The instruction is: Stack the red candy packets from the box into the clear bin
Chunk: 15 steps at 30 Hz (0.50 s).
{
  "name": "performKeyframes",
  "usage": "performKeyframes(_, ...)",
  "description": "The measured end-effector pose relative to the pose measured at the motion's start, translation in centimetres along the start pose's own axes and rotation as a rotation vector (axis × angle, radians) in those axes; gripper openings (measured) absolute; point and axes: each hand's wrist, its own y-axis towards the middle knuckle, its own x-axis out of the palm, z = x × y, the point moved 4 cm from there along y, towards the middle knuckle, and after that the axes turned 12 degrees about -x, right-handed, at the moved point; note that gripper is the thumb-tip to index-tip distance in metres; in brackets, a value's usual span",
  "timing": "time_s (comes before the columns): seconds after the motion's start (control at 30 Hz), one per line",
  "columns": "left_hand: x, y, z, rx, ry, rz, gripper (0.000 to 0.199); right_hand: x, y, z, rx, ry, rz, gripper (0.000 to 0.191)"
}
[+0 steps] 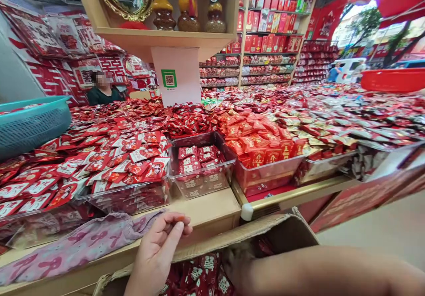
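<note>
Head view: red packets (210, 265) around the right hand (241, 267)

Glossy and pillow-shaped, they fill a corrugated cardboard carton (232, 239); the right hand's blur hides its grip. Left hand (158, 247), just beside them: thumb against curled fingers (171, 217), nothing visible between. Similar packets sit in a clear plastic tray (187, 190).
</note>
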Motion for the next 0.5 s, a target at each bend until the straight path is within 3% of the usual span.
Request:
performKeyframes(0.07, 0.0, 0.1, 0.0, -0.001, 0.016, -0.016, 0.016, 0.9, -0.4, 1.3, 0.0, -0.176, 0.021, 0.04)
performKeyframes(0.17, 0.2, 0.1, 0.1, -0.019, 0.023, -0.044, 0.016, 1.3, -0.7, 1.2, -0.111, -0.168, 0.009, 0.042)
performKeyframes(0.27, 0.2, 0.0, 0.2, -0.023, -0.027, -0.019, 0.015, -0.1, -0.4, -1.2, -0.225, -0.215, -0.206, 0.051)
performKeyframes(0.37, 0.2, -0.2, 0.3, -0.027, -0.08, -0.017, 0.016, -4.7, 0.7, -6.3, -0.321, -0.204, -0.534, 0.052)
performKeyframes(0.47, 0.5, -0.4, 0.4, -0.062, -0.169, -0.081, 0.025, -10.8, 2.8, -12.4, -0.406, 0.148, -0.548, 0.016)
performKeyframes(0.5, 0.8, -0.6, 0.4, -0.089, -0.203, -0.104, 0.032, -12.6, 3.8, -13.8, -0.39, 0.244, -0.426, 0.016)
